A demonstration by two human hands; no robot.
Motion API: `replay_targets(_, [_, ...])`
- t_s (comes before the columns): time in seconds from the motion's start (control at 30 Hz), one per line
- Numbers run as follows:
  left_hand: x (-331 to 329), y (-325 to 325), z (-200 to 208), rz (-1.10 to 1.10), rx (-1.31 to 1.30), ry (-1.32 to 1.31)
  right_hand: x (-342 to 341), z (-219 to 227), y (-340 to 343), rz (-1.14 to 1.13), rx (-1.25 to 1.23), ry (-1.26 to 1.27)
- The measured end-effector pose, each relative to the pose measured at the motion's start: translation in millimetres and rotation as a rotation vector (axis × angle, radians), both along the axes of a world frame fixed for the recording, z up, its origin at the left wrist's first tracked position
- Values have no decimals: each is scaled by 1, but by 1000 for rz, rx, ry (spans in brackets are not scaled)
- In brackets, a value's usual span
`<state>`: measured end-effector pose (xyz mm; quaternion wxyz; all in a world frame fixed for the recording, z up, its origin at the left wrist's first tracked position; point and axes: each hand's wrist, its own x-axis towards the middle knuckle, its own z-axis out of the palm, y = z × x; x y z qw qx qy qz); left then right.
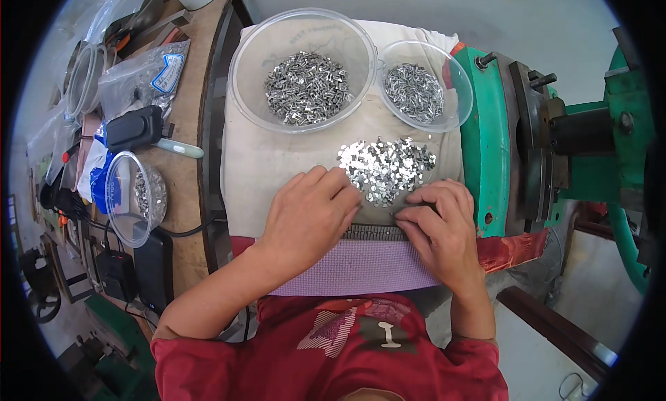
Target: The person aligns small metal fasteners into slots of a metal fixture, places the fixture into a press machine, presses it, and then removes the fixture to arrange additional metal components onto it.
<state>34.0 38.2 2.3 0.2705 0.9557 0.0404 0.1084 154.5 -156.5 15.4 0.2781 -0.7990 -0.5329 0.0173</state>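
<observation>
A loose heap of small shiny metal discs (388, 166) lies on the beige cloth (277, 161) in front of me. My left hand (312, 210) is curled at the heap's near left side, over the left end of a dark ridged metal strip (374, 232). Its fingertips are mostly hidden, and whatever they grip does not show. Just right of the heap, my right hand (444, 224) has thumb and index finger drawn together near the strip's right end. Any piece between them is too small to make out.
Beyond the heap stand a large clear tub (243, 99) and a smaller clear tub (461, 99), both holding small metal pieces. A green machine (489, 158) borders the right. On the left bench are a tilted clear tub (111, 200) and a bag of parts (142, 75).
</observation>
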Motion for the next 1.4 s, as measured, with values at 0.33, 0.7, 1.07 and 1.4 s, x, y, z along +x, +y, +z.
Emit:
replay_targets(0.33, [-2,1,-2,33,-96,28,0,8,3,22,-25,2])
replay_targets(0.7, [-3,2,-3,24,-130,42,-1,0,6,-14,10,34])
replay_targets(1.07, [-6,1,2,37,-151,40,-1,6,29,-64,-67,-63])
replay_targets(1.4, [-1,-16,9,-45,-213,-10,4,11,-4,-48,46,92])
